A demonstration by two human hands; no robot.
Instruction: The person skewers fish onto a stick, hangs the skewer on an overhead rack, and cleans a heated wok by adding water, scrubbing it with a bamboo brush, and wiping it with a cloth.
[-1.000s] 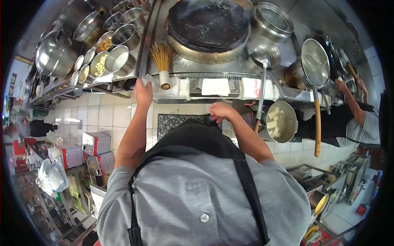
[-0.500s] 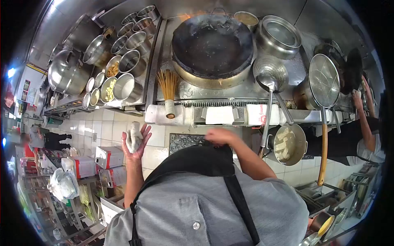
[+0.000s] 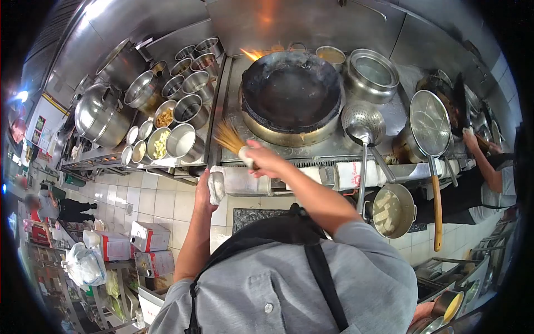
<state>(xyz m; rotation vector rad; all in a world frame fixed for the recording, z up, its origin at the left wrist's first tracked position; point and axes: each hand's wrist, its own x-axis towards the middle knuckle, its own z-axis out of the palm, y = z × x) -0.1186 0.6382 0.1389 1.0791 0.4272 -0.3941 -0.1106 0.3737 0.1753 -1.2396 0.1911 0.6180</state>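
Observation:
My right hand (image 3: 266, 160) is closed round the handle of a bamboo wok brush (image 3: 229, 137), whose bristles point up and left over the stove's front edge. In my left hand (image 3: 204, 195) is a folded whitish cloth (image 3: 217, 186), held low beside the towel-covered stove rail. A large black wok (image 3: 292, 94) sits on its burner ring beyond both hands, and neither hand touches it. Flames (image 3: 255, 54) show at its back left rim. Right of the wok lies a perforated strainer (image 3: 362, 121) with its handle toward me.
Steel containers (image 3: 186, 142), some with ingredients, crowd the left counter. A lidded pot (image 3: 95, 114) stands farther left. At right are a mesh skimmer (image 3: 430, 122) and a pot of pale pieces in liquid (image 3: 385, 214). Another person's arm (image 3: 485, 170) works at the far right.
My right hand has reached forward from near my apron and taken hold of the brush, tilting it. The left hand has moved right with the cloth and closed more around it. Flames look larger.

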